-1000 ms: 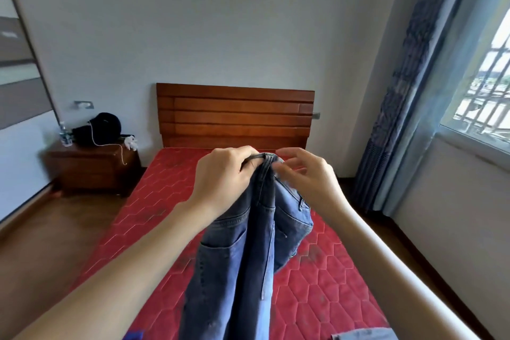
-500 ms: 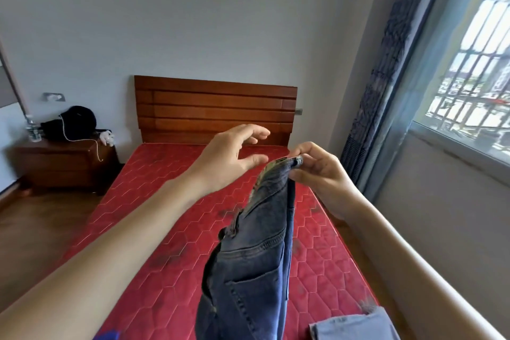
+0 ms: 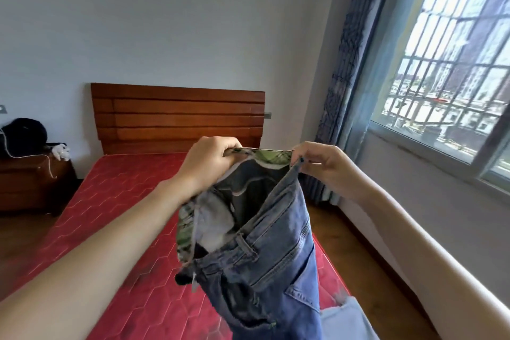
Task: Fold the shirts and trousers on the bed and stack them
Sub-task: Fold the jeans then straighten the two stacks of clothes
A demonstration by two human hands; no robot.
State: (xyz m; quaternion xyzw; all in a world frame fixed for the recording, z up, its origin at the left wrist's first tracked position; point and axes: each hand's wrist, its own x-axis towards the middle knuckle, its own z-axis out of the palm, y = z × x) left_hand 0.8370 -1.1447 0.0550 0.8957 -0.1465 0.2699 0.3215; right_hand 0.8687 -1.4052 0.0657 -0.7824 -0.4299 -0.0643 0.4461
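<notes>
I hold the jeans point(image 3: 276, 251) up over the red bed point(image 3: 132, 218), left hand point(image 3: 209, 163) at 11 o'clock and right hand point(image 3: 320, 165) at 1 o'clock, both pinching the stretched waistband

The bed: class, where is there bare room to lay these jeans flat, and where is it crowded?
The red mattress is bare from the headboard down its left side. The near right corner is crowded: a pale blue garment lies there, beside the jeans hanging from both hands.
</notes>
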